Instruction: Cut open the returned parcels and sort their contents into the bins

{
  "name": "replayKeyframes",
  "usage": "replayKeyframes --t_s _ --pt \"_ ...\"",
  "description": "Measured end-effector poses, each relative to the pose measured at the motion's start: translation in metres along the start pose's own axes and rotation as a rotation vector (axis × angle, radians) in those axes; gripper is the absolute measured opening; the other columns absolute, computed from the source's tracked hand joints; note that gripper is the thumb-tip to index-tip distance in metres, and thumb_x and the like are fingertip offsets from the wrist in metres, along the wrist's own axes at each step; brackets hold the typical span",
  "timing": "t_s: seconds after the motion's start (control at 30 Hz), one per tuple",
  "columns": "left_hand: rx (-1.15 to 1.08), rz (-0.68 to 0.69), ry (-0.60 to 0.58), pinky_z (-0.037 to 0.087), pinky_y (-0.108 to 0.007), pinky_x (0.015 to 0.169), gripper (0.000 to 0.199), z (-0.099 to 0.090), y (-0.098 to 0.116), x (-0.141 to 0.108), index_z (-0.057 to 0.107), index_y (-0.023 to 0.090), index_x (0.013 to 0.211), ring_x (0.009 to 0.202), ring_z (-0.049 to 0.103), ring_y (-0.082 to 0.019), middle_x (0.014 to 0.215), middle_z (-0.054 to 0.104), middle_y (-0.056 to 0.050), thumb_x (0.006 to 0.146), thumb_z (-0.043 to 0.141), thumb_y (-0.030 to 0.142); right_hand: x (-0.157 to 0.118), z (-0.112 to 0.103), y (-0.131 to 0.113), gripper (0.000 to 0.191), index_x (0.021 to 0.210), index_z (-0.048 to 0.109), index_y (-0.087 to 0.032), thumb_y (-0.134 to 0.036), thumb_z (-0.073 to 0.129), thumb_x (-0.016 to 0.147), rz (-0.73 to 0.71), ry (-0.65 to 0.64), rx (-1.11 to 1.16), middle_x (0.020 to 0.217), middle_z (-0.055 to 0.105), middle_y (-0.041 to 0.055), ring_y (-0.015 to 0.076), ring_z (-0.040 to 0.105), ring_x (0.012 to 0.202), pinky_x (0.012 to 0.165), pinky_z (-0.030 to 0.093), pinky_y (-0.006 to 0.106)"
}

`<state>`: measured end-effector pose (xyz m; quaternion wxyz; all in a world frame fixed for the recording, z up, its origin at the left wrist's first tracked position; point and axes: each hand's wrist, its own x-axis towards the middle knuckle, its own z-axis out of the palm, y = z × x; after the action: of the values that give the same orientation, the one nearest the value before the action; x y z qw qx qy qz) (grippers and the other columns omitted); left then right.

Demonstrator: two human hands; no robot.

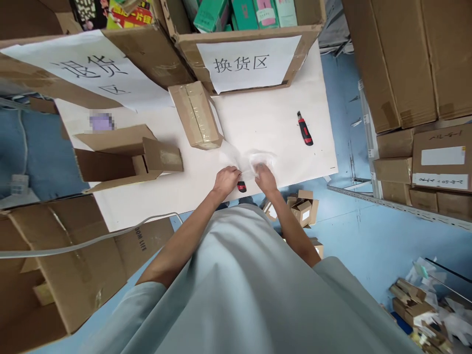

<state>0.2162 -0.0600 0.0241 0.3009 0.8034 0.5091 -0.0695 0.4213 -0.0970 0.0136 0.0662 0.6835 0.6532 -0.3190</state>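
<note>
A crumpled, see-through plastic bag (263,158) lies low over the white table, stretched between my hands. My left hand (227,180) is closed on its left side, fingertips pinched together. On the other side, my right hand (265,178) has its fingers closed on the bag's right part. Between the hands, near the table's front edge, a red and black object (241,187) is partly covered by the plastic. A taped brown carton (197,115) stands just beyond my left hand. Farther right lies a red and black box cutter (305,130).
An open cardboard box (121,167) sits on the table (250,123) at left. Two large labelled boxes, one holding green packages (245,14), line the back. A cable (121,232) crosses the front left; stacked cartons (440,160) stand right.
</note>
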Motion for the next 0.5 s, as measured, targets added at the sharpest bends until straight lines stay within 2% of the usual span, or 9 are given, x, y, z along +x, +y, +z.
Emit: replayKeyframes --t_s 0.1,0.2,0.3,0.4,0.5 --pt "-0.027 -0.084 0.041 0.059 -0.045 0.097 0.035 -0.002 -0.012 -0.023 0.086 0.022 0.114 0.118 0.072 -0.034 0.119 0.079 -0.014 0.107 0.052 0.023 -0.006 -0.011 0.012 0.044 0.140 0.070 -0.014 -0.012 0.053 0.100 -0.089 -0.089 0.006 0.146 0.072 0.0176 0.0301 0.067 0.133 0.115 0.052 0.039" --pt "-0.061 -0.201 0.101 0.060 -0.043 0.094 0.031 -0.004 -0.032 -0.048 0.085 0.023 0.113 0.117 0.073 -0.034 0.120 0.080 -0.013 0.106 0.055 0.025 -0.008 -0.018 0.023 0.033 0.128 0.074 -0.016 -0.022 0.050 0.106 0.008 0.039 0.058 0.119 0.081 0.0147 0.0294 0.074 0.105 0.099 0.056 0.037" --pt "-0.076 -0.327 0.178 0.060 -0.040 0.092 0.028 -0.004 -0.056 -0.072 0.084 0.024 0.111 0.114 0.075 -0.032 0.119 0.081 -0.011 0.105 0.057 0.027 -0.003 -0.018 0.035 0.032 0.117 0.074 -0.016 -0.032 0.048 0.110 0.142 0.156 0.146 0.100 0.079 0.0122 0.0270 0.071 0.087 0.084 0.056 0.035" --pt "-0.094 -0.417 0.205 0.059 -0.039 0.090 0.026 0.000 -0.075 -0.088 0.084 0.024 0.110 0.108 0.077 -0.031 0.118 0.081 -0.010 0.104 0.059 0.031 0.005 -0.011 0.046 0.030 0.111 0.074 -0.015 -0.033 0.050 0.109 0.276 0.138 0.186 0.095 0.077 0.0120 0.0266 0.069 0.086 0.082 0.057 0.035" --pt "-0.118 -0.483 0.185 0.059 -0.040 0.089 0.027 0.008 -0.087 -0.094 0.084 0.023 0.109 0.104 0.077 -0.032 0.119 0.082 -0.010 0.103 0.060 0.032 0.008 0.000 0.047 0.034 0.129 0.070 -0.012 -0.027 0.049 0.106 0.329 0.199 0.176 0.121 0.075 0.0188 0.0293 0.071 0.110 0.097 0.059 0.039"
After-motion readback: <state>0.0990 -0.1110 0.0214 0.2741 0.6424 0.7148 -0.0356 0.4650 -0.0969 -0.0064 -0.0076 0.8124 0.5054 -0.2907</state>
